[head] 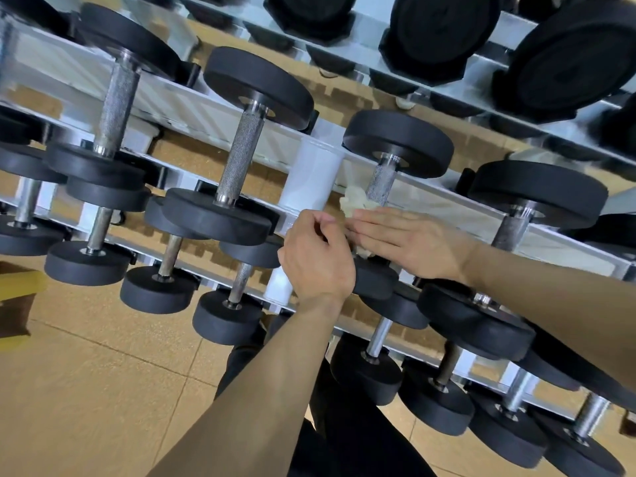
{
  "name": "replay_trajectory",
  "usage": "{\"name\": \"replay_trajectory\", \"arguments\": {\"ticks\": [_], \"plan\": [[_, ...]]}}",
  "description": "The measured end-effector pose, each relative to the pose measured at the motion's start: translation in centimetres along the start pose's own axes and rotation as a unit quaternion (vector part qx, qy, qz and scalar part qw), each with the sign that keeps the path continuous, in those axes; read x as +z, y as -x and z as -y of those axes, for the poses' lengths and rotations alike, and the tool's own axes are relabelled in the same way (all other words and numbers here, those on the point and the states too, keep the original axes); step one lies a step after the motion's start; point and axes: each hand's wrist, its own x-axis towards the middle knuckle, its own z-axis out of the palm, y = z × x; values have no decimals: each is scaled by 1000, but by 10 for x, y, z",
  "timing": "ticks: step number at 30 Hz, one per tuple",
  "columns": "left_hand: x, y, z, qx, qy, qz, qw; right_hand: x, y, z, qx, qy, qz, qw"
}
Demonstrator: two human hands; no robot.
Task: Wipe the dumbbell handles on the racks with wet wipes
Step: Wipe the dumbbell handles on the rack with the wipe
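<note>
A black dumbbell [399, 142] lies on the middle tier of the silver rack [192, 108], its knurled steel handle [381, 182] partly showing. A crumpled pale wet wipe [354, 201] is bunched against the lower part of that handle. My right hand [409, 241] lies flat with straight fingers over the wipe and handle, pressing the wipe. My left hand [316, 259] sits just left of it with curled fingers; what its fingertips hold is hidden. The dumbbell's near head [375, 280] is mostly covered by my hands.
Neighbouring dumbbells [241, 160] fill the tier on both sides, with more on the lower tier [227, 315] and larger ones on the top tier [444, 32]. White plastic saddles [309, 177] sit between them. Tan rubber floor [103, 390] lies below.
</note>
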Motion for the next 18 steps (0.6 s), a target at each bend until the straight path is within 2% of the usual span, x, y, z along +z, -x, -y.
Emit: {"name": "replay_trajectory", "arguments": {"ticks": [4,5,8,10,14,15,16,18], "plan": [[0,0,1,-9,9,4,1000,-13,-3,-32,141,39,-46,988],[0,0,1,-10,10,3,1000,-12,-6,-24,131,53,-39,989],[-1,1,0,-4,5,-2,1000,1,0,10,-1,21,20,1000],[-1,1,1,-5,9,-4,1000,-6,4,2,0,29,29,999],[-1,1,1,-13,16,3,1000,-19,-3,-13,190,59,-21,980],[-2,1,0,-13,17,2,1000,-17,-4,-4,193,53,-24,980],[-2,1,-1,-12,16,2,1000,-10,-2,8,158,37,-23,987],[-2,1,-1,-7,14,2,1000,-4,8,19,48,15,17,999]]}}
